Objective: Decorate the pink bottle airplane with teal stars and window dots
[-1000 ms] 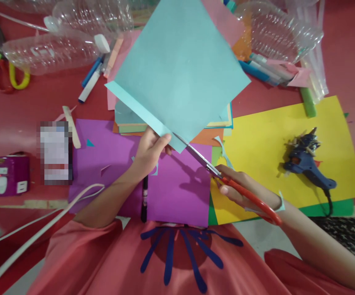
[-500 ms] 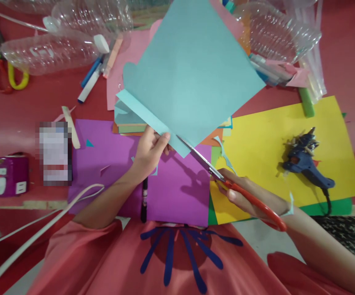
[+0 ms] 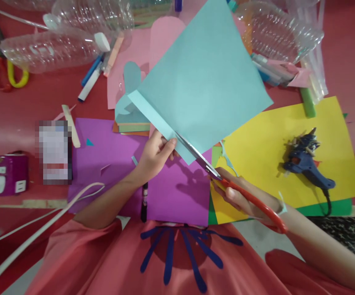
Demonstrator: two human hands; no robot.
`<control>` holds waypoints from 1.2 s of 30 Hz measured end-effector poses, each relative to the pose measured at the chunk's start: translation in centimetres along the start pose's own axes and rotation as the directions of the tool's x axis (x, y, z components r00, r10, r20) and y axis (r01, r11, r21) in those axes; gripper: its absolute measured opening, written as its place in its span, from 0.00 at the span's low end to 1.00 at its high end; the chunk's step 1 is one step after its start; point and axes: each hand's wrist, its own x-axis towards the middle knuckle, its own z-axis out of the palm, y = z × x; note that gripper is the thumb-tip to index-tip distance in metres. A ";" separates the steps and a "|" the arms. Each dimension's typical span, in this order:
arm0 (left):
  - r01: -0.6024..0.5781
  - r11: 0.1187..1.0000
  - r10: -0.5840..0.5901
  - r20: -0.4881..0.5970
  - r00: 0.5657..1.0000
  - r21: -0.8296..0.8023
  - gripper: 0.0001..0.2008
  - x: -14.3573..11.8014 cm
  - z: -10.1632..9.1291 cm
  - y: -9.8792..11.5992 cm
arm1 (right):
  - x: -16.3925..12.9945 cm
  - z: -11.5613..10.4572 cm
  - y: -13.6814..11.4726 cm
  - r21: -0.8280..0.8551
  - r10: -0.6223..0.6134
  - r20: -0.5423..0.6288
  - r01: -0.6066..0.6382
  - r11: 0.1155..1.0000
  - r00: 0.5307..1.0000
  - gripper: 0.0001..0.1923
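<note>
A large light-blue sheet of paper [image 3: 205,78] is held up at a slant, with a paler strip along its lower left edge. My left hand [image 3: 157,153] pinches that edge between thumb and fingers. In my right hand [image 3: 234,194] is a pair of red-handled scissors [image 3: 248,196], whose blades lie across the sheet's lower corner, their tips just right of my left thumb. Purple paper [image 3: 177,192] lies below both hands. A thin light-blue paper scrap [image 3: 282,203] hangs by my right wrist.
A blue glue gun [image 3: 308,164] rests on yellow paper [image 3: 257,139] at right. Clear plastic bottles [image 3: 51,49] and markers [image 3: 91,82] lie at the back left. A phone [image 3: 55,151] and a purple power socket [image 3: 9,174] are at left, with a white cable [image 3: 42,233] in front.
The blue sheet has shifted right and slightly down, uncovering more pink paper behind it. My left hand has moved right and slightly down with it. The right hand with the scissors has barely moved.
</note>
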 end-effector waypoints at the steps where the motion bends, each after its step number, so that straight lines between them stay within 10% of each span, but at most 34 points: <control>1: 0.002 1.000 -0.002 0.001 1.000 0.000 0.16 0.0 0.0 0.0 | 0.1 0.0 0.0 0.029 0.006 0.011 -0.006 1.000 1.000 0.29; 23: -0.005 0.999 0.005 0.018 1.000 -0.053 0.16 0.1 -0.2 0.4 | 0.5 1.1 2.0 -0.053 -0.026 -0.113 0.020 0.998 0.993 0.33; 36: -0.009 0.999 0.005 -0.152 0.988 -0.031 0.15 0.2 -0.2 0.7 | -0.1 0.8 1.3 -0.080 -0.019 -0.066 0.014 0.997 0.998 0.32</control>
